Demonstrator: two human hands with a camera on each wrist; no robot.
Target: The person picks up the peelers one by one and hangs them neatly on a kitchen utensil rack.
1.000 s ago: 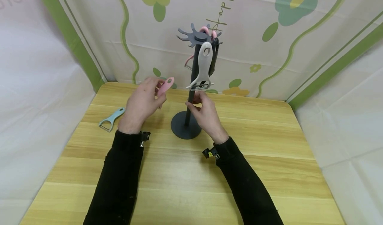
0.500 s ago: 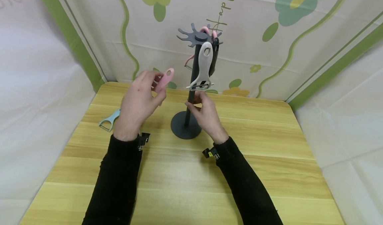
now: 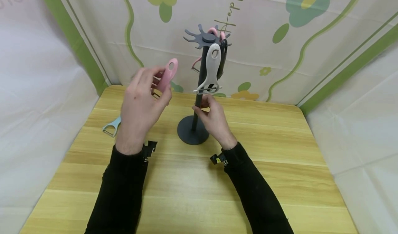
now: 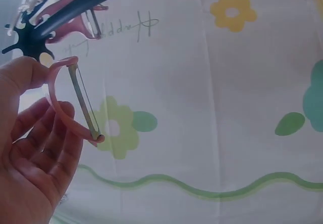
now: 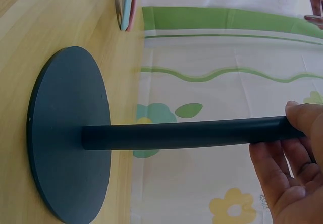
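My left hand (image 3: 141, 104) pinches a pink peeler (image 3: 168, 75) in the air left of a dark stand, its holed handle end pointing up. In the left wrist view, the peeler's blade (image 4: 85, 100) faces away from the palm. My right hand (image 3: 216, 121) grips the stand's pole (image 5: 192, 134) with thumb and fingers, above the round base (image 3: 189, 133). From the stand's pronged top (image 3: 194, 38) hang a white peeler (image 3: 212, 66), a black-handled tool (image 3: 224, 54) partly behind it, and pink peelers (image 3: 212, 30), mostly hidden.
A light blue peeler (image 3: 113, 125) lies on the wooden table (image 3: 186, 192) at the left, partly covered by my left hand. Beside it in the right wrist view shows a pink edge (image 5: 133, 7). A flower-patterned cloth (image 3: 255, 64) hangs behind the table.
My left hand has risen with the pink peeler, which now stands more upright and higher beside the stand. The hand covers more of the blue peeler. My right hand keeps its place on the pole.
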